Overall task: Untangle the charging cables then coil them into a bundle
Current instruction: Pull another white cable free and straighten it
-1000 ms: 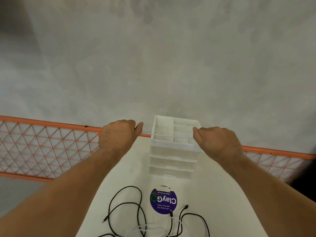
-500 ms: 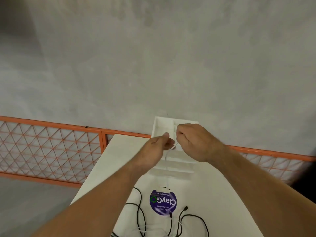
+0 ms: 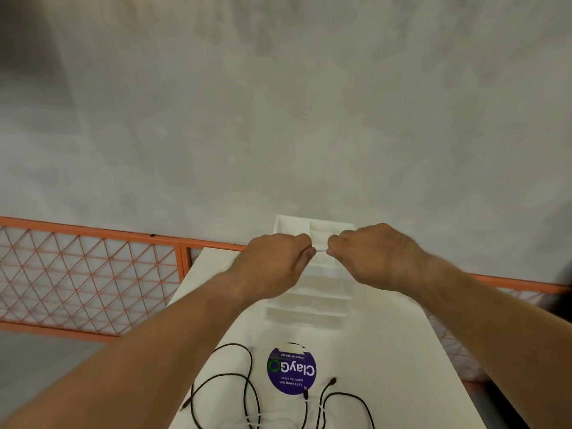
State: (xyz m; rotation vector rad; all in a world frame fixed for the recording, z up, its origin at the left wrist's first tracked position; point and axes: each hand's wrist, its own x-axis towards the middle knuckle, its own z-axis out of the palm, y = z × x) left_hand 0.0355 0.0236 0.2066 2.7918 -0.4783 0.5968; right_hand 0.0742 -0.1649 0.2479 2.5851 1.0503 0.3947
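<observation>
My left hand and my right hand are raised above the white table, knuckles up, close together. Each pinches an end of a short stretch of white cable that spans the small gap between them. The rest of that cable is hidden by my hands. Black charging cables lie in loose overlapping loops at the table's near edge, with plug ends pointing outward. A faint white cable strand lies among them.
A white plastic organiser with drawers and top compartments stands on the table beneath my hands. A round purple sticker is on the tabletop. An orange mesh fence runs behind the table, before a grey concrete wall.
A second ago my hands held the white cable stretched wide. They came together over the organiser and have now parted slightly, with a short taut length between them.
</observation>
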